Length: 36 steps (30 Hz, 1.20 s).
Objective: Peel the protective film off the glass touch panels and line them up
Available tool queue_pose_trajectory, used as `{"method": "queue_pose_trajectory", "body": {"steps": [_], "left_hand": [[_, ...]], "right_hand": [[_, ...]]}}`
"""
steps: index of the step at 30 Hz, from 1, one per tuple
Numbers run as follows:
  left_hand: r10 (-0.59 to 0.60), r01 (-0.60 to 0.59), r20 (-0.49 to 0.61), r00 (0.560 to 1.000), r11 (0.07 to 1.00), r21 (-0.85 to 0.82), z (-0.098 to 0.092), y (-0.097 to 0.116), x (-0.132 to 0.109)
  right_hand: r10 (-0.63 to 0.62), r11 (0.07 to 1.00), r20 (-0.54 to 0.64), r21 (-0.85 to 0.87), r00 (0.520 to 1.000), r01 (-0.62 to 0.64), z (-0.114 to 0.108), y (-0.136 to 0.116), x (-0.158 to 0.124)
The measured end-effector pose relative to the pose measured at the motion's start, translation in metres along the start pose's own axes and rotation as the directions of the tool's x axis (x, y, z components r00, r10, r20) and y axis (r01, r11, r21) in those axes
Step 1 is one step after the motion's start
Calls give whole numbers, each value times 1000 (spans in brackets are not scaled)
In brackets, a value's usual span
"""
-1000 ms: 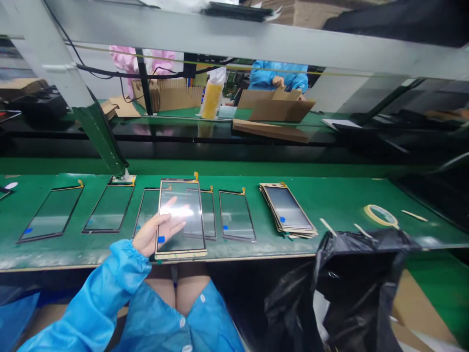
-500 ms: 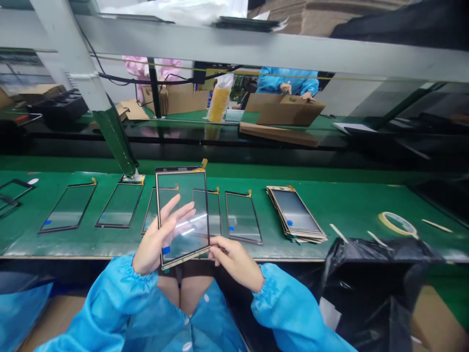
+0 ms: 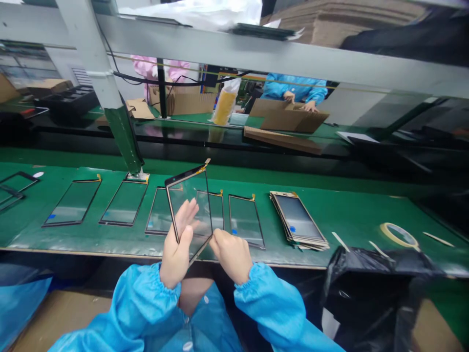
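A clear touch screen panel (image 3: 194, 195) with a dark frame and an orange ribbon tab at its top corner is held up, tilted, above the bench edge. My left hand (image 3: 179, 249) supports it at the lower left, fingers showing through the glass behind it and thumb near the edge. With closed fingers, my right hand (image 3: 230, 252) grips its lower right corner. Behind it on the green bench, similar panels lie in a row, among them one at the left (image 3: 73, 201) and one to the right of my hands (image 3: 246, 220). A stack of panels (image 3: 298, 220) sits farther right.
A tape roll (image 3: 399, 235) lies on the bench's right side. A black plastic bag (image 3: 370, 293) hangs at the front edge. A slanted post (image 3: 119, 132) meets the bench at the back left. Across the bench, a person in blue sleeves (image 3: 295, 87) handles cardboard (image 3: 289, 116).
The panel has turned to a steeper angle, its lower edge swinging toward me. Both hands have shifted, the left one rightward, and my right fingers have curled tighter at the corner.
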<state>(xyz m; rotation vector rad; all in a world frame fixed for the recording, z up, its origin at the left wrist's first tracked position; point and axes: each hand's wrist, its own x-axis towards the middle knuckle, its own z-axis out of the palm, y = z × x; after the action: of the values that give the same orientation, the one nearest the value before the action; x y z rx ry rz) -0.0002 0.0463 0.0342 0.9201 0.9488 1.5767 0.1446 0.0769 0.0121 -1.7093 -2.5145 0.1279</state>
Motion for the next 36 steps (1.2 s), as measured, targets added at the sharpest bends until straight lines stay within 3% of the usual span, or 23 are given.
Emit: {"method": "queue_pose_trajectory", "body": {"steps": [6, 12, 19, 23, 25, 28, 30, 32, 34, 35, 36], "left_hand": [[-24, 24, -19, 1000, 1000, -18, -4, -5, 3], [45, -54, -123, 991, 996, -72, -6, -6, -1], [74, -76, -105, 992, 997, -21, -2, -19, -7], [103, -104, -101, 990, 995, -1, -2, -29, -1], [1, -5, -83, 997, 999, -43, -9, -32, 9], [-241, 246, 45, 969, 954, -173, -24, -39, 22], [-360, 392, 168, 918, 886, -247, -30, -46, 23], [-422, 491, 270, 865, 824, -283, -32, -52, 18], [-443, 541, 341, 829, 788, -292, -31, -56, 10], [-445, 554, 365, 818, 779, -293, -31, -56, 7], [-444, 560, 379, 812, 776, -291, -31, -56, 5]], "right_hand": [[-39, 997, 0, -60, 999, 39, 4, -1, 5], [-44, 992, -148, 109, 988, 61, 15, 10, 11], [-49, 992, -155, 105, 987, 65, 24, 5, 11], [-133, 974, -122, 167, 983, 153, 12, -7, 1], [-227, 881, -88, 406, 970, 243, -2, -11, -4], [-310, 489, -28, 853, 950, 185, -33, -11, 7], [-254, 258, -19, 962, 967, 86, -58, -5, 28], [-94, 107, -96, 989, 991, 106, -85, 11, 51], [93, 54, -224, 974, 970, 219, -110, 40, 61], [166, 84, -284, 958, 944, 273, -119, 60, 57], [212, 174, -349, 932, 913, 316, -126, 82, 45]]}}
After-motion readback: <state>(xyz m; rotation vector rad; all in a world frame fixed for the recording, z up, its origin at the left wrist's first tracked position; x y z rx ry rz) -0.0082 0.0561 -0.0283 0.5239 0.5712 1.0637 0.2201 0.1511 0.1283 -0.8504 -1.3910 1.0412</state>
